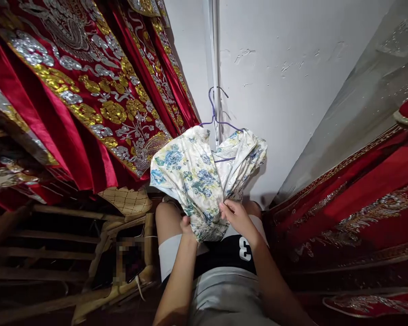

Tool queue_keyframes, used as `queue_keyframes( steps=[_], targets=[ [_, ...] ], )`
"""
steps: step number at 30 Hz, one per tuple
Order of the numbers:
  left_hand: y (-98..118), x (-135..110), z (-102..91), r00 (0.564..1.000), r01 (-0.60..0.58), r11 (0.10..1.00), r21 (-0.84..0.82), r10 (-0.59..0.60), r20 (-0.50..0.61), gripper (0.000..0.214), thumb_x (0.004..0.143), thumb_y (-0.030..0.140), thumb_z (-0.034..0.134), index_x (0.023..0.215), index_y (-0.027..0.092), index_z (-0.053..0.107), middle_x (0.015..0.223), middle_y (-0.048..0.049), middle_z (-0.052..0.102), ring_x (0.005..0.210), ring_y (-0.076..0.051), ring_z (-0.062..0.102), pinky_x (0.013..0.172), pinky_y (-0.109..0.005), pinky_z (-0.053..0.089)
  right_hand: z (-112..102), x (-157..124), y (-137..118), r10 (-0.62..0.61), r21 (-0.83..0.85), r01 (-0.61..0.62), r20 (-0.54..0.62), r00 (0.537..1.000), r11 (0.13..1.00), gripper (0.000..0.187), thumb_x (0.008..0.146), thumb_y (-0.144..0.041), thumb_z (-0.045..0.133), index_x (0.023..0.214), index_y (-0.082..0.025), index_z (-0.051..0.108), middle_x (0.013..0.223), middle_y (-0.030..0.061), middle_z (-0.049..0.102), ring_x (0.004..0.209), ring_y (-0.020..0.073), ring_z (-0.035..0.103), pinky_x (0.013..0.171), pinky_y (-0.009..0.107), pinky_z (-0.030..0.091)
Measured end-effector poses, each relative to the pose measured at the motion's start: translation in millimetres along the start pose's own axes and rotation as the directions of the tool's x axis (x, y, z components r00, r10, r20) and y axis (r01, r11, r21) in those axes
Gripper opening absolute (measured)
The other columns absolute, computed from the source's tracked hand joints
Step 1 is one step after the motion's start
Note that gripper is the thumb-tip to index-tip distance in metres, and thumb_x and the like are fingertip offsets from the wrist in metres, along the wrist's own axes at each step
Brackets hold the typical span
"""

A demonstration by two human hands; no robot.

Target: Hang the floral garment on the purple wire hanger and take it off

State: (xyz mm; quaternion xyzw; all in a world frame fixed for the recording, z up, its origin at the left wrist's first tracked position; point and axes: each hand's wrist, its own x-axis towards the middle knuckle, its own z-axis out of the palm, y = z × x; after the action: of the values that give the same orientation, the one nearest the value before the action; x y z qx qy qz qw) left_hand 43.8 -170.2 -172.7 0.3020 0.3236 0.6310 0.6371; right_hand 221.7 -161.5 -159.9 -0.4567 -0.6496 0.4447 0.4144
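A white garment with blue and green flowers (197, 174) hangs on a purple wire hanger (215, 118) in front of a white wall. My left hand (187, 225) grips the bunched lower part of the cloth from below, fingers closed. My right hand (236, 215) pinches the fabric just to the right of it, fingers closed on the cloth. Both hands sit close together over my knees.
Red satin garments with gold and silver embroidery (88, 86) hang at the left, and more red embroidered cloth (353, 213) lies at the right. A wooden chair with a quilted cushion (125, 201) stands at the lower left. A vertical pipe (216, 54) runs down the wall.
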Motion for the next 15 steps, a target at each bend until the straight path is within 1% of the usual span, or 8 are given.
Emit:
queue_keyframes(
  steps=[1,2,4,5,7,10,13,15],
  targets=[
    [1.2,-1.7,3.1,0.999,0.029,1.0,-0.001,-0.029,-0.022,0.075,0.041,0.062,0.091,0.1,0.019,0.073,0.1,-0.0115,0.077,0.111,-0.04,0.068,0.09,-0.05,0.058,4.9,0.6,-1.3,-0.018,0.029,0.018,-0.01,1.0,0.999,0.041,0.099,-0.047,0.049,0.069,-0.02,0.056,0.064,-0.0001,0.062,0.059,0.0135,0.052,0.06,0.026,0.037],
    [3.7,-2.6,6.1,0.997,0.046,0.999,0.006,-0.046,-0.061,0.071,0.04,0.049,0.094,0.101,0.019,0.072,0.095,-0.0105,0.077,0.107,-0.039,0.07,0.089,-0.049,0.058,9.5,1.4,-2.6,-0.029,0.068,0.03,-0.022,0.999,0.997,0.039,0.099,-0.045,0.048,0.071,-0.021,0.058,0.064,0.0,0.062,0.059,0.0137,0.052,0.06,0.026,0.037],
    [10.5,-2.0,10.9,0.984,0.049,0.999,0.012,-0.047,-0.169,0.065,0.044,0.026,0.092,0.104,0.018,0.07,0.088,-0.0075,0.077,0.1,-0.036,0.073,0.089,-0.045,0.059,16.3,3.2,-4.2,-0.021,0.152,0.031,-0.066,0.998,0.988,0.036,0.098,-0.043,0.049,0.072,-0.021,0.06,0.062,-0.0001,0.06,0.058,0.0145,0.052,0.06,0.027,0.039],
    [13.7,-0.7,12.4,0.975,0.033,0.999,0.005,-0.031,-0.219,0.063,0.046,0.02,0.09,0.106,0.019,0.069,0.086,-0.0062,0.077,0.098,-0.034,0.074,0.089,-0.044,0.059,18.4,4.0,-4.3,-0.001,0.184,0.017,-0.084,0.996,0.983,0.035,0.097,-0.043,0.051,0.072,-0.021,0.059,0.061,-0.0001,0.059,0.058,0.0147,0.052,0.06,0.027,0.04],
    [17.5,2.4,14.0,0.968,0.025,0.999,-0.042,-0.034,-0.249,0.061,0.049,0.018,0.086,0.107,0.018,0.068,0.088,-0.0059,0.077,0.1,-0.034,0.074,0.09,-0.043,0.059,20.2,5.3,-3.1,0.053,0.219,-0.033,-0.09,0.995,0.975,0.034,0.095,-0.043,0.053,0.07,-0.021,0.057,0.061,-0.0001,0.059,0.057,0.0144,0.052,0.059,0.027,0.04],
    [15.5,3.9,15.8,0.975,0.085,0.988,-0.128,-0.109,-0.194,0.059,0.05,0.018,0.082,0.108,0.016,0.069,0.093,-0.0083,0.078,0.1,-0.036,0.074,0.09,-0.045,0.059,19.9,5.4,-0.3,0.103,0.256,-0.093,-0.029,0.994,0.962,0.029,0.093,-0.046,0.056,0.077,-0.022,0.056,0.067,0.0,0.063,0.057,0.0137,0.052,0.058,0.027,0.04],
    [11.6,0.1,20.0,0.972,0.182,0.971,-0.159,-0.202,-0.121,0.057,0.051,0.018,0.08,0.107,0.012,0.07,0.096,-0.0113,0.079,0.096,-0.037,0.075,0.087,-0.047,0.059,18.5,3.4,-0.8,0.069,0.364,-0.082,0.048,0.996,0.928,0.032,0.093,-0.053,0.056,0.084,-0.022,0.057,0.067,-0.0009,0.062,0.056,0.013,0.052,0.055,0.026,0.039],
    [11.2,-2.3,22.1,0.967,0.225,0.963,-0.151,-0.24,-0.089,0.055,0.051,0.019,0.08,0.104,0.011,0.07,0.095,-0.0124,0.078,0.094,-0.037,0.075,0.086,-0.046,0.059,16.6,1.8,-3.5,0.049,0.424,-0.077,0.075,0.996,0.902,0.035,0.091,-0.055,0.058,0.082,-0.021,0.057,0.062,-0.0018,0.06,0.054,0.0123,0.05,0.053,0.026,0.037]
  ],
)
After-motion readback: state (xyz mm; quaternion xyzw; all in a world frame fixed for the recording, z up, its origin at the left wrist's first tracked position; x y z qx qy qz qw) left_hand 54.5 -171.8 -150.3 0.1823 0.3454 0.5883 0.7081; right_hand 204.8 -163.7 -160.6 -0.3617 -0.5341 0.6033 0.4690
